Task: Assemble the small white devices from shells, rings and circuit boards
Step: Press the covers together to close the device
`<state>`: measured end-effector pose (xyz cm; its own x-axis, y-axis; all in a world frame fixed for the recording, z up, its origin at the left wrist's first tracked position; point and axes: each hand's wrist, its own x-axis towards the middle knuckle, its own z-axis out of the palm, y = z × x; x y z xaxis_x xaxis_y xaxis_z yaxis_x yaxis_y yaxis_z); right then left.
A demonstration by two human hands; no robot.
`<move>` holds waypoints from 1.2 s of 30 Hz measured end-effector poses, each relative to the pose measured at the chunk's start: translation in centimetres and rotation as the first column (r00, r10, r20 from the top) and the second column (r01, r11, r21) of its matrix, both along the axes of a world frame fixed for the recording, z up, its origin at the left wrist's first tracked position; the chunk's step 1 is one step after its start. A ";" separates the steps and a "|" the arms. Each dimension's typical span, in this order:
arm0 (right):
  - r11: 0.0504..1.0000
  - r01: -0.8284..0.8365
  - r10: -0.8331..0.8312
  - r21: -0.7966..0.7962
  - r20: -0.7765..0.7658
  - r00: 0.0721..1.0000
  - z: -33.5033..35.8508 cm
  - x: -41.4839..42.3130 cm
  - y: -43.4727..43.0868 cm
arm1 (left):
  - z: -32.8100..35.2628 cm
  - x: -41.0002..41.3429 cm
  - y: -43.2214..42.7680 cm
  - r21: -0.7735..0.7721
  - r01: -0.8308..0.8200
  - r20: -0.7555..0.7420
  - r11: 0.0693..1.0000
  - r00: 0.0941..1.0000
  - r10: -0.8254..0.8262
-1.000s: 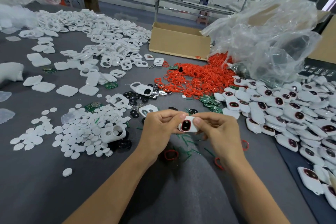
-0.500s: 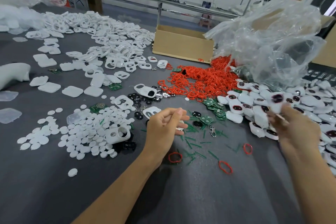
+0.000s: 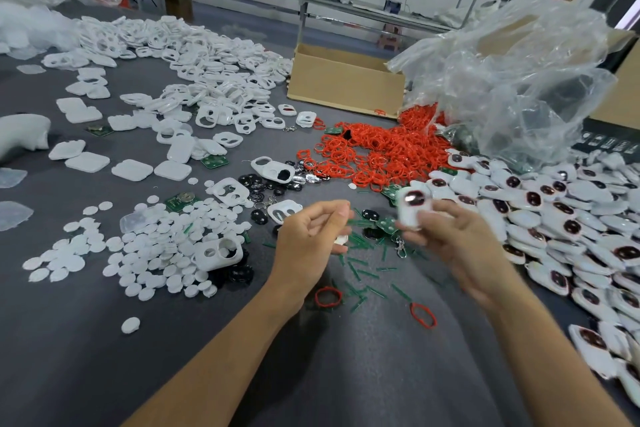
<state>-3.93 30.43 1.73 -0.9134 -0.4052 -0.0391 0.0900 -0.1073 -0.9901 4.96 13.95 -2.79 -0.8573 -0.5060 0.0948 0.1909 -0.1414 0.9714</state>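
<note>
Pinching a white device (image 3: pixel 414 208) in the right hand (image 3: pixel 450 239), dark window turned up, just on the near side of the red ring heap (image 3: pixel 377 156). Probably raised like that for a check of the seam or for setting aside with the rest; too blurred for exact finger placement. Hovering alongside with the left hand (image 3: pixel 311 236), fingers loosely curled, thumb close to forefinger. Cannot tell whether gripping the small white piece at the fingertips or merely hanging over it. Likely between units: one closed, the next not yet started.

Sorted by stage, seemingly for short reaches:
- **Right of the heap:** finished devices (image 3: pixel 554 218), piled and running out of view.
- **Left of the heap and beyond:** empty shells (image 3: pixel 207 80) in a broad drift.
- **Nearer and left:** white discs (image 3: pixel 156 246), with one open shell (image 3: pixel 218 253) on top.
- **Just on the near side:** green circuit boards (image 3: pixel 387 224) and black oval parts (image 3: pixel 369 215), close by both hands.
- **Behind the heap:** a cardboard box (image 3: pixel 346 83), apparently near the far edge.
- **Behind and right:** a crumpled plastic bag (image 3: pixel 519 80).

Room for moving: mostly bare grey surface (image 3: pixel 104 340) near and left of the heap, wide around the forearms, with only a stray red ring (image 3: pixel 318 298), another beside it, and green slivers. Tight to the right, with the device pile crowding in. Worth keeping the right wrist lifted there, to avoid sweeping units away.
</note>
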 end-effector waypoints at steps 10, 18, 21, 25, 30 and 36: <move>0.975 -0.214 0.218 0.054 -0.070 0.974 -2.5 2.6 -6.0 | 0.4 0.2 0.0 0.029 0.005 -0.061 1.000 0.998 -0.003; 0.984 -0.170 0.175 0.045 -0.163 0.971 -3.3 2.6 -5.8 | 0.3 0.3 0.0 0.038 0.057 -0.058 0.998 0.997 -0.054; 0.985 -0.166 0.172 0.050 -0.165 0.971 -3.3 2.6 -5.6 | 0.3 0.3 0.0 0.037 0.069 -0.046 0.997 0.997 -0.067; 0.982 -0.173 0.182 0.070 -0.168 0.969 -3.4 3.0 -5.9 | 0.4 0.4 -0.1 0.076 0.055 -0.037 0.996 0.998 -0.052; 0.983 -0.154 0.171 0.102 -0.192 0.966 -3.3 3.3 -6.1 | 0.1 0.5 0.1 0.025 0.019 -0.038 1.000 0.999 -0.018; 0.970 -0.163 0.205 0.181 -0.244 0.948 -3.3 3.9 -6.3 | 0.0 0.3 -0.3 0.028 -0.023 -0.010 0.999 1.000 0.023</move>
